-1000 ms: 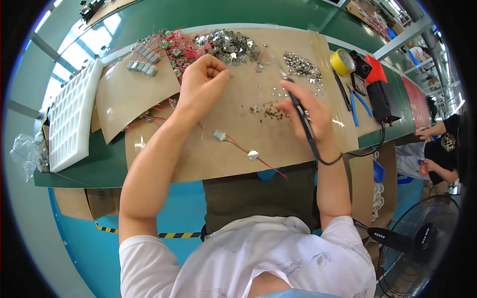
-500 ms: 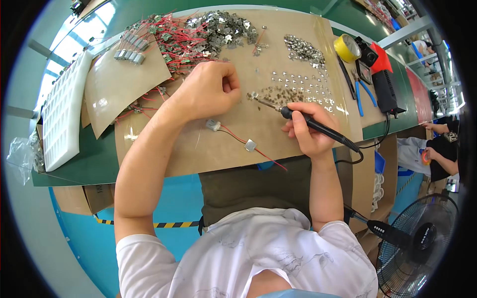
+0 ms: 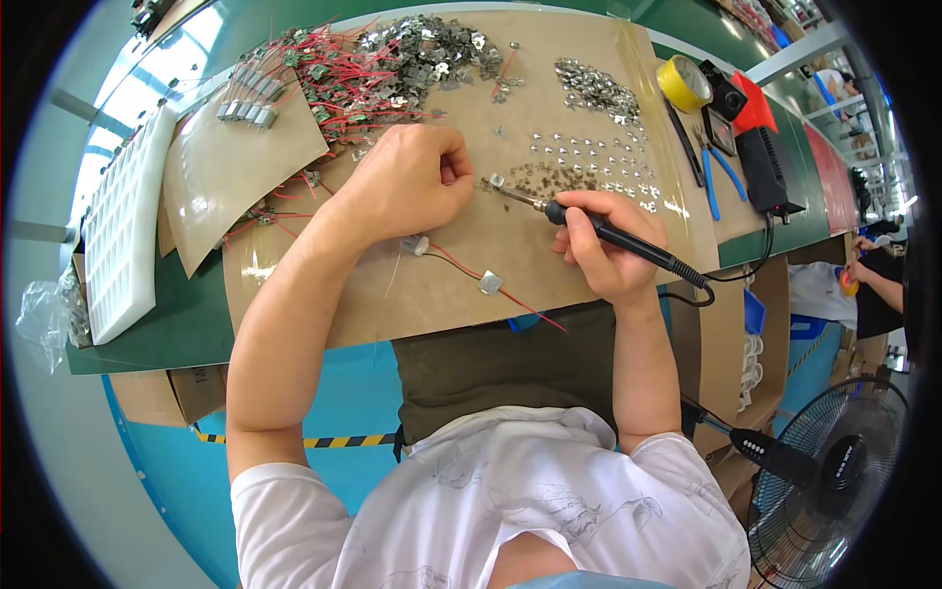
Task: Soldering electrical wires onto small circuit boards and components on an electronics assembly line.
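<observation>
My right hand (image 3: 610, 257) grips a black-handled soldering iron (image 3: 640, 253) like a pen, its metal tip pointing left. At that tip sits a small shiny metal piece (image 3: 496, 181), near the fingers of my left hand (image 3: 417, 179). My left hand is closed, fingers curled towards the sheet; whatever they may pinch is hidden. Just below it lies a small motor-like part (image 3: 416, 244) with red and dark wires. A square metal plate (image 3: 490, 283) rests along the wires. Brown specks (image 3: 549, 181) lie scattered around the iron's tip.
Small metal pieces (image 3: 594, 88) form a heap, with rows (image 3: 589, 149) below it. Red-wired parts (image 3: 343, 79) and metal plates (image 3: 432, 59) pile up far left. A white tray (image 3: 128, 226) leans left. Tape (image 3: 684, 83), pliers (image 3: 721, 177) and a black box (image 3: 767, 169) stand right.
The view has shifted slightly. Both hands keep nearly the same pose, and the soldering iron's tip remains by the small metal piece. The person at far right has moved a little.
</observation>
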Demonstrator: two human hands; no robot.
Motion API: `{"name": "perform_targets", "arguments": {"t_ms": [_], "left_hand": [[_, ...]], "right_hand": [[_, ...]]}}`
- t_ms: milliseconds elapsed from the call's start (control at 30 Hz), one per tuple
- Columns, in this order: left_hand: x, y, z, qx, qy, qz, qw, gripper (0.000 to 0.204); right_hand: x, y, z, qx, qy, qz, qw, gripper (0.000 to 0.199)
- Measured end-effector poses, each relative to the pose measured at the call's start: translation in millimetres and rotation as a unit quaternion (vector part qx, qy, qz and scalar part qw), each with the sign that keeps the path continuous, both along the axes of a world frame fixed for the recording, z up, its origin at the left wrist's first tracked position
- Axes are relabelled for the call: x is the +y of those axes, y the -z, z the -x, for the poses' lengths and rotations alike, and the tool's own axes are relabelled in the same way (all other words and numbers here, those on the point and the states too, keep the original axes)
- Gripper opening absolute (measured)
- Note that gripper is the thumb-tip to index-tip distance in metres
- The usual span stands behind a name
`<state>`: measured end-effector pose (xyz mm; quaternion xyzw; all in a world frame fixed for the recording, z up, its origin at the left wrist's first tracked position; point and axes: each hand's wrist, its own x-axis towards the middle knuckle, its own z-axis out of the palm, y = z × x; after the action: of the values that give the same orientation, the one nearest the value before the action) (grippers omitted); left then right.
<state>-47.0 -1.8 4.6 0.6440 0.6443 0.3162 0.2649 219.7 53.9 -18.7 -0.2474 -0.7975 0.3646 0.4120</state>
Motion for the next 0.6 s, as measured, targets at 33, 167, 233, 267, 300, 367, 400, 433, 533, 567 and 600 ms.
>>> {"name": "perform_targets", "arguments": {"t_ms": [33,167,233,267,300,367,400,433,533,567,600], "left_hand": [[1,0,0,0.004,-0.001,0.001,1.0,0.013],[1,0,0,0.006,0.002,0.0,1.0,0.014],[2,1,0,0.012,0.003,-0.001,1.0,0.014],[3,1,-1,0.013,0.004,-0.002,1.0,0.014],[4,0,-2,0.013,0.005,-0.003,1.0,0.014],[8,0,-4,0.013,0.016,-0.012,1.0,0.015],[6,0,-4,0.023,0.013,-0.01,1.0,0.015],[7,1,-4,0.03,0.014,-0.012,0.999,0.015],[1,-4,-4,0.046,0.0,-0.01,0.999,0.016],[-2,-5,-2,0.059,-0.003,-0.013,0.998,0.016],[-2,-6,-3,0.053,-0.001,-0.006,0.999,0.015]], "right_hand": [[0,0,0,0.0,0.001,0.0,1.0,0.015],[2,0,2,0.007,0.0,-0.007,1.0,0.014],[2,0,2,0.012,-0.005,-0.018,1.0,0.014],[2,-1,1,0.01,0.001,-0.012,1.0,0.013],[2,-2,0,0.008,0.008,-0.006,1.0,0.013],[1,-4,-2,0.004,0.017,-0.02,1.0,0.013],[1,-6,-2,0.001,0.021,-0.031,0.999,0.013],[2,-4,0,0.008,0.024,-0.04,0.999,0.012],[7,-3,6,0.018,0.033,-0.138,0.99,0.012],[4,-6,9,0.027,0.026,-0.119,0.992,0.012],[5,-2,10,0.049,0.035,-0.134,0.989,0.012]]}}
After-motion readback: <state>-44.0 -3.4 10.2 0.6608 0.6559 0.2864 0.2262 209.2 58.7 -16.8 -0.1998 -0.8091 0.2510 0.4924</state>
